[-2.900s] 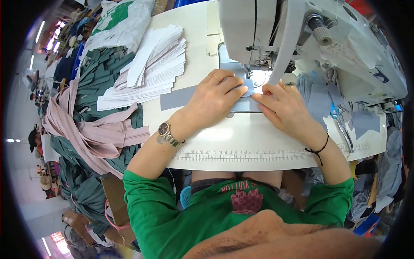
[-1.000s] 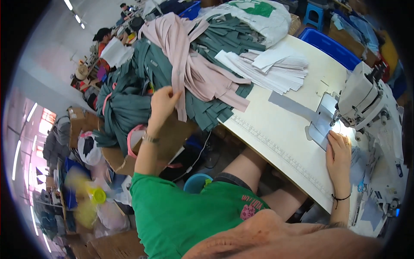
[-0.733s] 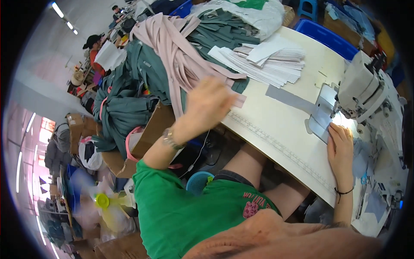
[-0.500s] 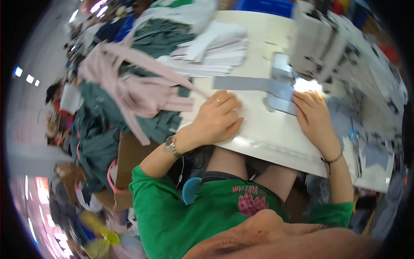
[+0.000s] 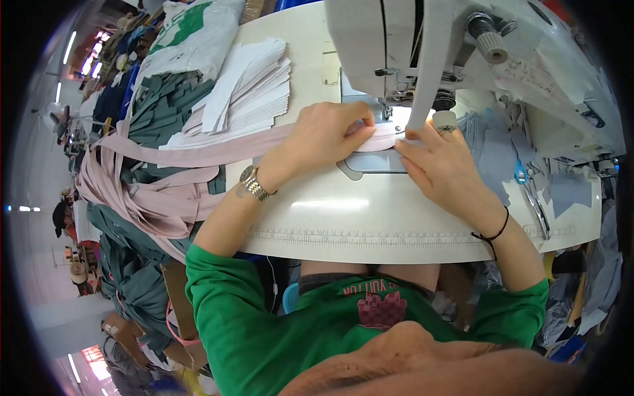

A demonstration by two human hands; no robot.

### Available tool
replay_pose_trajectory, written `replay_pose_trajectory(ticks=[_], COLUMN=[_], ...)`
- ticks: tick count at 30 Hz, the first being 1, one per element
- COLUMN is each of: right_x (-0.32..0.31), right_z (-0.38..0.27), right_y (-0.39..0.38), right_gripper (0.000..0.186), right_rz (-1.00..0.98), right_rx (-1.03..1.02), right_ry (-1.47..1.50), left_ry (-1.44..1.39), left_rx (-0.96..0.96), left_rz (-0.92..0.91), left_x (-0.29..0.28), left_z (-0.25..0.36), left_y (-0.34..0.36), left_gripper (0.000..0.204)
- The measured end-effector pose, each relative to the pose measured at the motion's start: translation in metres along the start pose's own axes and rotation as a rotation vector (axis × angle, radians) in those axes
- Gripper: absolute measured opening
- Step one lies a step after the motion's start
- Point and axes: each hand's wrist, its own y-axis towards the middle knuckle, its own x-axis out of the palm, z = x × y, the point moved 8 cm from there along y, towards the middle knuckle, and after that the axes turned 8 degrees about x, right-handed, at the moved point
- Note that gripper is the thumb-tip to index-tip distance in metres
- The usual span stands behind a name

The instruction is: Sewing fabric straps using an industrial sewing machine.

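Note:
A long pink fabric strip [image 5: 218,153] runs from the left across the white sewing table to the sewing machine [image 5: 376,46]. My left hand [image 5: 330,135] pinches the strip between thumb and bent fingers, just left of the needle. Close to the needle on the other side, my right hand [image 5: 439,158] has its thumb and fingertips closed at the strip's right end. Between both hands the strip lies over the metal plate [image 5: 380,163], below the presser foot. The exact contact of the right fingertips is partly hidden.
A stack of white fabric pieces [image 5: 254,86] lies left of the machine. Beyond it are dark green pieces [image 5: 162,109] and a white plastic bag [image 5: 198,39]. Blue-handled scissors [image 5: 528,195] and grey scraps [image 5: 571,188] lie at the right. A printed ruler [image 5: 370,237] follows the front edge.
My left hand has brought the pink strip rightward to the needle, over where the grey strip was. My right hand has closed at its end. The view has moved closer to the machine.

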Motion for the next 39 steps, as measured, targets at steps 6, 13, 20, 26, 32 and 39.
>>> replay_pose_trajectory(ticks=[6, 13, 20, 26, 32, 39], right_x=[0.003, -0.001, -0.002, -0.002, 0.0, 0.002], right_z=[0.001, -0.003, -0.003, -0.003, -0.003, -0.004], right_y=[-0.002, 0.0, -0.001, -0.002, -0.002, -0.003], right_gripper=[0.019, 0.017, 0.02, 0.021, 0.021, 0.022], right_rz=[0.005, 0.038, 0.014, 0.02, 0.029, 0.035], right_rx=[0.015, -0.005, 0.022, 0.01, 0.012, -0.013], right_ry=[-0.022, -0.007, -0.025, -0.011, -0.011, -0.052], left_ry=[0.026, 0.455, 0.527, 0.488, 0.566, 0.677], left_rx=[0.066, 0.562, 0.616, 0.635, 0.631, 0.627], left_rz=[0.044, 0.215, 0.231, 0.296, 0.331, 0.301], left_x=[-0.001, 0.006, 0.008, 0.006, 0.008, 0.012], left_z=[0.003, 0.057, 0.055, 0.048, 0.053, 0.059], left_y=[-0.001, -0.018, -0.024, -0.029, -0.031, -0.033], left_gripper=[0.014, 0.019, 0.028, 0.026, 0.026, 0.028])
